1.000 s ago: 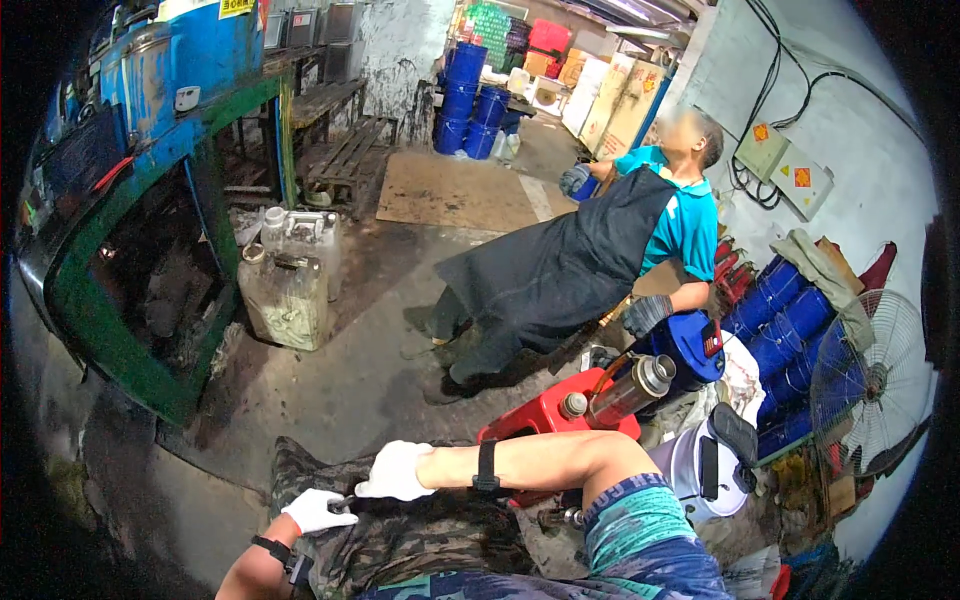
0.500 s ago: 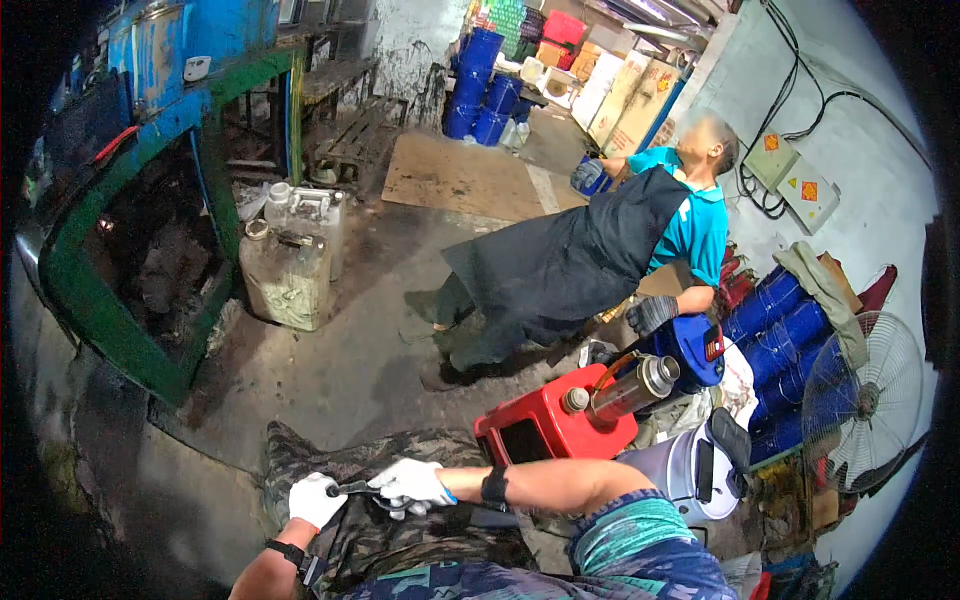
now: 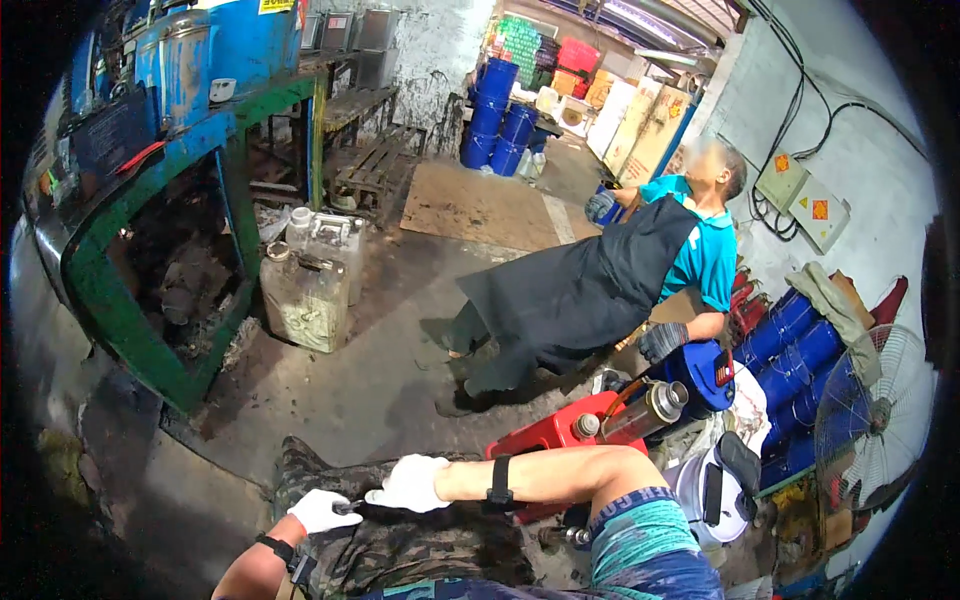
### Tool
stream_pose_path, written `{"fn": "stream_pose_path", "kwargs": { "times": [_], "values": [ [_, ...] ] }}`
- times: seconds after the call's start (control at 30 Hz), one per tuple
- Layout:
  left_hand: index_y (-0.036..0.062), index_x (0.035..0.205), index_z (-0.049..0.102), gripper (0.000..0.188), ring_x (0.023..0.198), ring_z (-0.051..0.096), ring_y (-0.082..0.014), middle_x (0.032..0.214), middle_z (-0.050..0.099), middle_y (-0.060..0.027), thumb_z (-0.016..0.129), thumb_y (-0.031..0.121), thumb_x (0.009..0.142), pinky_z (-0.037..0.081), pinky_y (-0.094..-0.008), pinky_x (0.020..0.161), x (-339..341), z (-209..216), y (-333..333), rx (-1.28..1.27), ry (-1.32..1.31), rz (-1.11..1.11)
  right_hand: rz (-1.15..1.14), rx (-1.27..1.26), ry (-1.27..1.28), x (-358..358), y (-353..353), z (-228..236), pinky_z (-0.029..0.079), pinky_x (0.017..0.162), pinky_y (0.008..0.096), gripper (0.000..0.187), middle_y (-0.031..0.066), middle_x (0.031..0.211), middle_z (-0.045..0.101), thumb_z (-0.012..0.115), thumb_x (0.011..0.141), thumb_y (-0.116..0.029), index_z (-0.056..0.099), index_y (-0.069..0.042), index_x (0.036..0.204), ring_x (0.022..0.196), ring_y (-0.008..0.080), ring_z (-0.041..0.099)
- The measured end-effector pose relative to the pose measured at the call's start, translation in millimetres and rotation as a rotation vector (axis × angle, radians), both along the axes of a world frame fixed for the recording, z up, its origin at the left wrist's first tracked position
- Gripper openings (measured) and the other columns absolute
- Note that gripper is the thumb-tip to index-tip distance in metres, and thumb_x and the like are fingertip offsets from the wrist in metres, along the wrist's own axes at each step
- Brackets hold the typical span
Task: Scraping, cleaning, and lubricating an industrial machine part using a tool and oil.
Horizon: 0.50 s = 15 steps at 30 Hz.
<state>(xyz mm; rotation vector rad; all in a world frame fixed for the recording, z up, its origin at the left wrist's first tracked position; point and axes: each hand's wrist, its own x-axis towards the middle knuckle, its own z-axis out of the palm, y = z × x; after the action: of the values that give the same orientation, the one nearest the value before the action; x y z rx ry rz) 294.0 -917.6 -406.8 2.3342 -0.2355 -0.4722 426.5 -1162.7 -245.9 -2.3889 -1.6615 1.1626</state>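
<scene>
**Left hand [image 3: 322, 511] and right hand [image 3: 412, 485] have drawn closer, and less of the dark metal tool [image 3: 347, 507] is seen**

Half a second before, a longer part of the tool was visible across the gap between the two hands. Now only a small piece of it shows, at the fingertips of the left hand. Both hands wear white gloves and stand above the camouflage fabric [image 3: 420, 545]. The left hand is pinching the tool between thumb and fingers. The right hand has its back turned up and its fingers pointing toward the left hand, partly bent; whether it also grasps the tool, one cannot tell. Each wrist carries a dark strap, the right strap [image 3: 499, 480] being the plainer to see.

To the right of the hands and a little beyond them is a red canister [image 3: 535, 435], and just beside it a metal flask [image 3: 652, 412] leans at a slant. Farther to the right is a white bucket [image 3: 695, 485]. Beyond the left hand, well apart on the floor, two stained plastic jerrycans [image 3: 305, 305] stand close together. Beyond the right hand, a co-worker in a black apron [image 3: 580, 290] and a teal shirt has one grey-gloved hand [image 3: 663, 343] near the top of a blue drum [image 3: 700, 380]. Far to the right of the hands is a wire-caged fan [image 3: 850, 410].
</scene>
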Motion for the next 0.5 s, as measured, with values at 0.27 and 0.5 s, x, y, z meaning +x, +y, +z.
{"fn": "stream_pose_path", "kwargs": {
  "times": [0.27, 0.5],
  "values": [
    [0.0126, 0.078, 0.075, 0.035, 0.086, 0.070, -0.0339, 0.088, 0.071, -0.0128, 0.078, 0.048, 0.076, 0.056, -0.0433, 0.079, -11, -8, -20, 0.235, -0.306, 0.329, -1.056, 0.153, 1.256, -35, -31, -92, 0.038, 0.040, 0.0246, 0.031, 0.0046, 0.085, 0.072, 0.059, 0.102, -0.018, 0.068, -0.010, 0.131, 0.048, 0.0070, 0.048],
    [0.0090, 0.102, 0.072, 0.045, 0.115, 0.059, -0.0359, 0.117, 0.061, -0.0191, 0.081, 0.047, 0.081, 0.051, -0.0442, 0.099, -6, 12, -17, -0.048, -0.432, 0.172, -0.184, 0.118, 0.012, -6, -29, -29, 0.055, 0.080, 0.0525, 0.039, 0.0180, 0.107, 0.073, 0.050, 0.103, -0.031, 0.060, -0.024, 0.140, 0.091, 0.0401, 0.070]
  ]
}}
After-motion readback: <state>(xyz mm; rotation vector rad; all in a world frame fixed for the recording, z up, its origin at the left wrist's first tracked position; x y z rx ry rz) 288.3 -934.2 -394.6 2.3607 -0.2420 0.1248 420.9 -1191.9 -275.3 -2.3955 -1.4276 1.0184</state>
